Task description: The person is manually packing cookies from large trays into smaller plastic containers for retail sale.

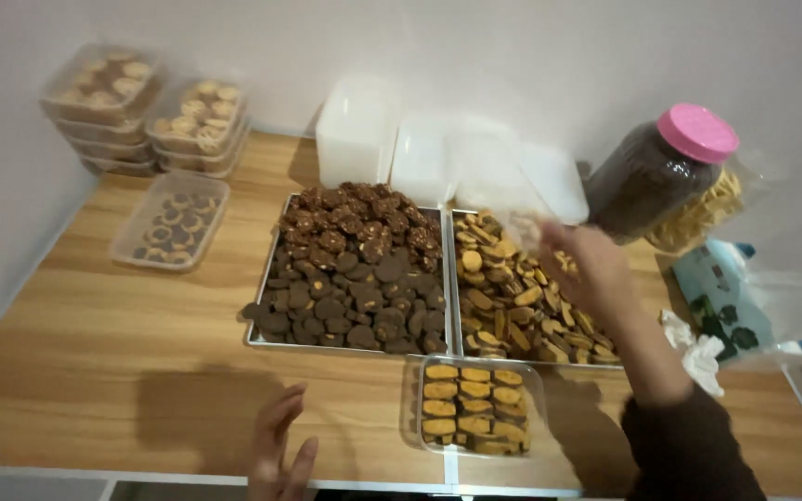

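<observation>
Lid [522, 223], clear plastic, blurred: pinched in the right hand [591, 269], raised over the far part of the tray of tan biscuits [522, 306]. Open box [475, 405] of tan biscuits: on the counter [141, 362], nearer the person than that hand, below and to its left; long axis runs near to far. Left hand [280, 450]: empty, fingers spread, left of the box, apart from it. Tray of dark biscuits [355, 269]: beyond the left hand.

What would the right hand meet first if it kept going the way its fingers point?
The right hand points up and left over the tray of yellow-brown cookies. Going straight on, it would likely meet the clear plastic lid blurred at its fingertips first; depth is unclear.
</observation>
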